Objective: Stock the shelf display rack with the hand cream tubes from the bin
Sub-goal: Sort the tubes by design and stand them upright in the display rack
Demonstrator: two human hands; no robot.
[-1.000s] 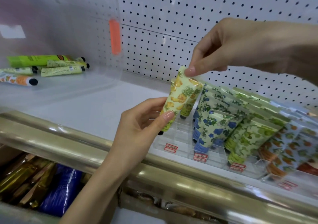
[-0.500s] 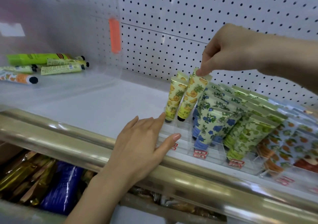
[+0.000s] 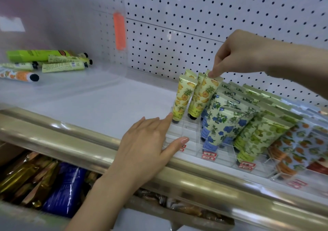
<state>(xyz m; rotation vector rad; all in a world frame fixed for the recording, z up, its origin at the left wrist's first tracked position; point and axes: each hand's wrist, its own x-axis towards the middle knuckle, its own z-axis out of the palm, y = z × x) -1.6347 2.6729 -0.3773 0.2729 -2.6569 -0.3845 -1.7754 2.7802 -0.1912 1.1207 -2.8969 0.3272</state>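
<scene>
Your right hand (image 3: 236, 53) hangs over the rack (image 3: 188, 135), fingers curled, with one fingertip (image 3: 211, 74) on the crimped top of a pineapple tube (image 3: 204, 97). Whether your thumb pinches it from behind cannot be told. That tube stands cap-down and leaning in the rack's left column, with a second pineapple tube (image 3: 183, 97) just beside it, nearer the rack's left edge. Your left hand (image 3: 147, 147) lies flat, fingers straight and spread, against the rack's front left corner. Well left of the rack, the bin (image 3: 79, 88) holds loose tubes (image 3: 63, 65).
</scene>
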